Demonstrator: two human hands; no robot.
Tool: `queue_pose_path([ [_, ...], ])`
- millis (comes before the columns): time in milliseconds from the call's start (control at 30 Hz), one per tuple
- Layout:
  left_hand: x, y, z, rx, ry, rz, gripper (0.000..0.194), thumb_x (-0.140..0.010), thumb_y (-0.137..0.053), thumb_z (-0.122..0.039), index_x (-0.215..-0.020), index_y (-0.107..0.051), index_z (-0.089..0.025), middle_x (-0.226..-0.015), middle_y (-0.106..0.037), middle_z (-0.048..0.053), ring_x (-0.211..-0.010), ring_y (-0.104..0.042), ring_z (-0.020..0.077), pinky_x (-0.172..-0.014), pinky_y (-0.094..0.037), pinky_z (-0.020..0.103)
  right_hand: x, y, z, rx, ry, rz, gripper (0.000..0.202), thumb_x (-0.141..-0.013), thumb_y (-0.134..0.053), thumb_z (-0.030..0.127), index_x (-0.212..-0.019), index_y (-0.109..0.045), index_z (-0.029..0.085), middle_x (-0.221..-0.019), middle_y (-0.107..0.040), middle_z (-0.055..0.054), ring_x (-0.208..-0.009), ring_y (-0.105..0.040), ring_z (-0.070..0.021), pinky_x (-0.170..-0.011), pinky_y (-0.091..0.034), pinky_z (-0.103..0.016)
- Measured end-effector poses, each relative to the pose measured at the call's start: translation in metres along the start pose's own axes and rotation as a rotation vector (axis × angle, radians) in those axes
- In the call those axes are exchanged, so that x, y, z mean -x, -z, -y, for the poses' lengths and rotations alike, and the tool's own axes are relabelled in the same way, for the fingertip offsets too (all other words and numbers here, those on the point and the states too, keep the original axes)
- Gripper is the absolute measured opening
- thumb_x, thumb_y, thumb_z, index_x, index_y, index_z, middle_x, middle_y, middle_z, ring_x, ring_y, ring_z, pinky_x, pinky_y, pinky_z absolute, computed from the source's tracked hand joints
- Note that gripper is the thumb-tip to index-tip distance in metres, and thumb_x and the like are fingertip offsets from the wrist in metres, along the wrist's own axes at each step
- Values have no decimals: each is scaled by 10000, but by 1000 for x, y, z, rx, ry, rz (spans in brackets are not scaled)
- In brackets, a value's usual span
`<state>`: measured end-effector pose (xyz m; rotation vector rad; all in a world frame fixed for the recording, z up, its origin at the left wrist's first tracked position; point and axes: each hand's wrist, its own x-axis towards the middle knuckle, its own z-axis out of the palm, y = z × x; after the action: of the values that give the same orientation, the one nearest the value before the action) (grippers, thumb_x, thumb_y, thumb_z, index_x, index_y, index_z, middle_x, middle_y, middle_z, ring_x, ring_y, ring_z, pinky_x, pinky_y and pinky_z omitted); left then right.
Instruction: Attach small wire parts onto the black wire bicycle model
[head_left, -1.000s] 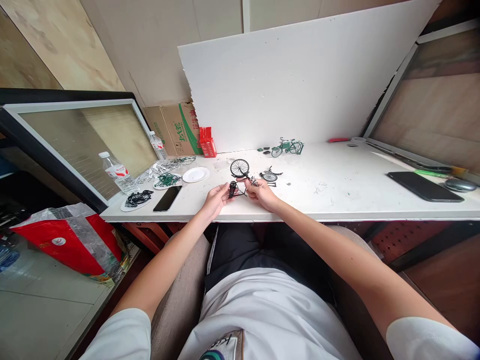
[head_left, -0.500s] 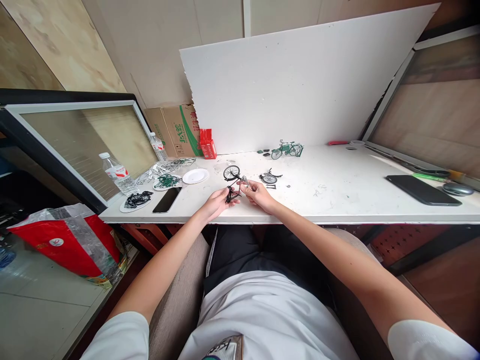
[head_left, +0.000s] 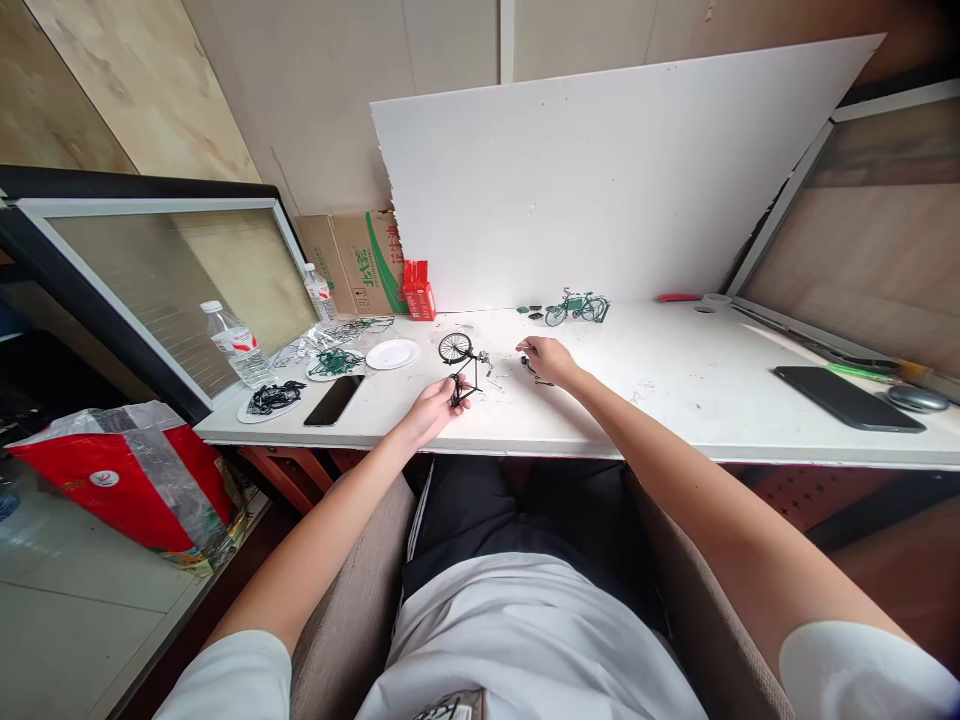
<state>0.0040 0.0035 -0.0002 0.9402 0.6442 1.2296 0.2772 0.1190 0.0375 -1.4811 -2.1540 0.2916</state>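
Head view: the left hand (head_left: pixel 435 405) pinches a black model bicycle frame (head_left: pixel 460 372) upright near the tabletop (head_left: pixel 675 400) edge, wheel up, steadying it. The right hand (head_left: pixel 547 358) closes its fingers on a small wheel part (head_left: pixel 534 368) lying alongside.

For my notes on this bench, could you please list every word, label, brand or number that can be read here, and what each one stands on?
Cardboard box: green Chinese characters, too blurred to quote.
Red carton: no text readable.
Nearer water bottle: red and white label, print too small.
Farther water bottle: label unreadable.
Red bag: round white logo, illegible.
Shirt: dark print at the frame's edge, cut off.
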Motion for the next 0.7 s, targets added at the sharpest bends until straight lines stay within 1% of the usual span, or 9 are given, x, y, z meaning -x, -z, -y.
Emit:
queue_pose_path([
  [33, -1, 1, 1, 1, 3, -1, 250, -906, -778, -313, -1071, -689, -148, -1037, -664, 82, -775, -640, 125, -659, -446, 245, -7, 1, -5, 51, -7, 10, 366, -1056, -462, 320, -1246, -727, 155, -1242, -743, -158, -1077, -663, -264, -833, -455, -300],
  [100, -1, 2, 2, 3, 2, -5, 246, -906, -781, -315, -1053, -690, -140, -1012, -657, 81, -790, -640, 133, -701, -467, 265, -19, 1, -12, 135, -21, 76, 375, -1051, -479, 301, -1307, -722, 175, -1295, -737, -147, -1126, -671, -259, -842, -463, -285],
  [233, -1, 0, 3, 6, 5, -17, 234, -916, -772, -315, -1031, -695, -127, -975, -649, 78, -793, -641, 151, -767, -482, 306, -34, -1, -24, 176, -29, 126, 352, -1022, -551, 292, -1290, -752, 185, -1296, -745, -139, -1121, -681, -261, -831, -470, -271],
  [400, 1, -3, 1, -24, 23, -13, 259, -915, -773, -324, -1040, -701, -109, -952, -636, 73, -832, -682, 179, -789, -472, 311, -39, -1, -30, 190, -36, 167, 355, -1015, -571, 346, -1222, -785, 154, -1226, -764, -168, -995, -702, -251, -796, -467, -280],
  [600, 1, -6, 1, -70, 2, -10, 266, -905, -785, -344, -1040, -711, -127, -1132, -673, 110, -923, -722, 200, -783, -454, 287, -39, -5, -31, 176, -37, 156, 352, -1003, -599, 359, -1193, -784, 128, -1168, -775, -179, -950, -689, -233, -769, -443, -279],
  [700, 0, -6, 3, -111, -13, -2, 329, -886, -804, -378, -1073, -712, -125, -1111, -684, 110, -915, -730, 197, -785, -460, 279, -40, -9, -30, 168, -50, 135, 338, -1003, -607, 348, -1166, -783, 110, -1117, -781, -184, -925, -680, -234, -754, -433, -285],
])
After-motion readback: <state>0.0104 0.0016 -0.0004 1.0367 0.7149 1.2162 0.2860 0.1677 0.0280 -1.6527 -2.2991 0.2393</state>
